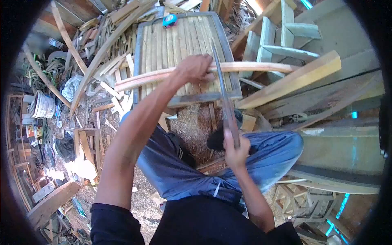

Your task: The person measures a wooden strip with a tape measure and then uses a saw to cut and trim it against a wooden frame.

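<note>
A long curved wooden strip (255,66) lies across a slatted wooden top (179,45) with a dark frame. My left hand (194,68) is closed over the strip near its middle, beside a long thin dark tool (222,79) that crosses the strip. The lower end of that tool is in my right hand (237,149), whose fingers are wrapped round it above my right thigh. The tool is blurred along its lower part, so its exact kind is unclear. A thick wooden beam (292,80) meets the strip's right end.
A blue tape measure (169,21) sits at the slatted top's far edge. Wood offcuts (122,20) are heaped behind it. A white stepped wooden frame (286,30) stands at upper right. Shavings cover the floor; a lattice wooden piece (292,199) lies lower right, a bucket (43,105) left.
</note>
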Motion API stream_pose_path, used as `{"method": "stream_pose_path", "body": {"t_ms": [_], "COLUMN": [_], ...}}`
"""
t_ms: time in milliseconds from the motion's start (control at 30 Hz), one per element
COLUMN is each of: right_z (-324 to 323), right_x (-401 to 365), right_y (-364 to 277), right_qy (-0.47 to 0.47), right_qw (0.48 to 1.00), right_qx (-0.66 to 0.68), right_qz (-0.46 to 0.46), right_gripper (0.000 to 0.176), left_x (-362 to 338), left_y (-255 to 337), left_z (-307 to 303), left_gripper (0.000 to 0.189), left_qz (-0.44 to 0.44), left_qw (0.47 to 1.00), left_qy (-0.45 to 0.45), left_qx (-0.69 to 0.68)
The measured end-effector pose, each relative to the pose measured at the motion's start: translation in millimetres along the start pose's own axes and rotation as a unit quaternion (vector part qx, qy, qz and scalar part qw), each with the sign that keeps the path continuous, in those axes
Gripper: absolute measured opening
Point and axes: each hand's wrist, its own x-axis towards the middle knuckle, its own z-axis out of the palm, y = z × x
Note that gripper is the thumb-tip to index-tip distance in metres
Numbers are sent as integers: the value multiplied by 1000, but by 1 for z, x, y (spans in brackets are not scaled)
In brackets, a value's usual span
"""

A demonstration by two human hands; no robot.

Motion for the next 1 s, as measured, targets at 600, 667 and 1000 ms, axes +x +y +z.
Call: {"method": "stream_pose_path", "body": {"t_ms": [600, 667, 1000], "right_z": [0, 23, -15], "right_x": [3, 48, -36], "right_y": [0, -8, -2], "right_qy": [-24, -5, -22], "right_qw": [998, 998, 996], "right_qx": [13, 29, -72], "right_qz": [55, 54, 42], "right_gripper": [41, 46, 44], "left_x": [0, -1, 3], "left_y": [0, -2, -5], "left_z": [11, 9, 6], "left_gripper": [49, 52, 47], "left_qz": [23, 28, -7], "left_qw": [999, 998, 999], "left_qy": [46, 52, 47], "left_qx": [7, 1, -13]}}
